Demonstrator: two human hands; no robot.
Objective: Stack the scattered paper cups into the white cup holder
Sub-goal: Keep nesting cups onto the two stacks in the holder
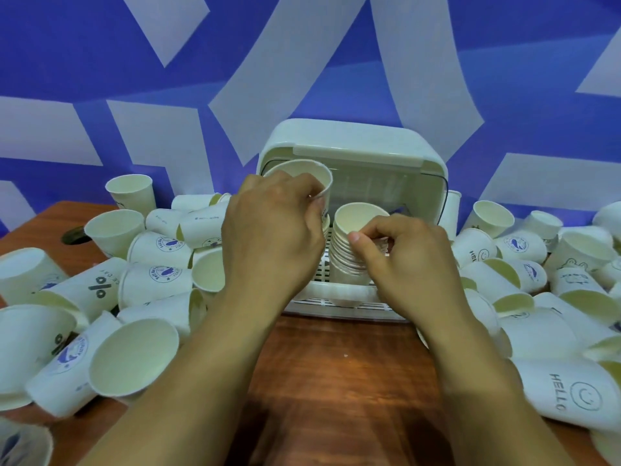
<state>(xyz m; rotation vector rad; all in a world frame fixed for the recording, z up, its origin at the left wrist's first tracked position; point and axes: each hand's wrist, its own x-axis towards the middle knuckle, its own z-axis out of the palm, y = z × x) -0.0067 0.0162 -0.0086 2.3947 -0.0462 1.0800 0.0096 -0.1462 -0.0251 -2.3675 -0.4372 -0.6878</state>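
Left hand (272, 230) pinching a cup (302, 178), right hand (403, 257) gripping a stack (349, 250) in the white holder (346, 142), loose cups (134, 358) on the table (336, 381)

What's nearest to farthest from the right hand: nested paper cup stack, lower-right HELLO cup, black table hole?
1. Nested white paper cup stack, held by right hand.
2. White HELLO paper cup, lower right.
3. Black round table hole, far left.

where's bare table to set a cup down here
Bare table runs from the holder toward you, between the left cups and right cups, which are packed tight; a smaller patch sits far left by the dark hole.
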